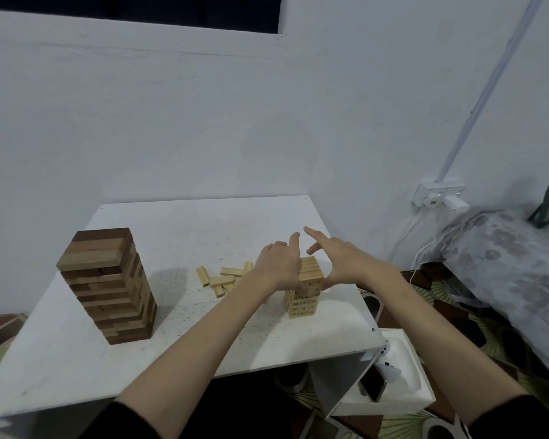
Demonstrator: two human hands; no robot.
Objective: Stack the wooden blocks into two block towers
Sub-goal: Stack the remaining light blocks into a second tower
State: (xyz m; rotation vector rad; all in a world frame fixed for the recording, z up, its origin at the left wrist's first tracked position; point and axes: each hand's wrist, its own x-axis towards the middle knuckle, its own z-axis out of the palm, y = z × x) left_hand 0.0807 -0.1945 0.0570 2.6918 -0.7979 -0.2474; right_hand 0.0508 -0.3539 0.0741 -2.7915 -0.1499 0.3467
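Note:
A tall tower of dark and light wooden blocks [108,283] stands at the left of the white table [61,359]. A shorter tower of small pale blocks [305,289] stands at the right. My left hand [278,264] presses flat against the short tower's left side near the top. My right hand [338,258] touches its right side with straight, spread fingers. Several loose pale blocks [224,278] lie on the table between the towers, just behind my left wrist.
The table's right edge is close beside the short tower. A white box [403,375] sits on the floor below that edge. A patterned cloth bundle [504,258] and a wall socket [438,194] with cables are at the right.

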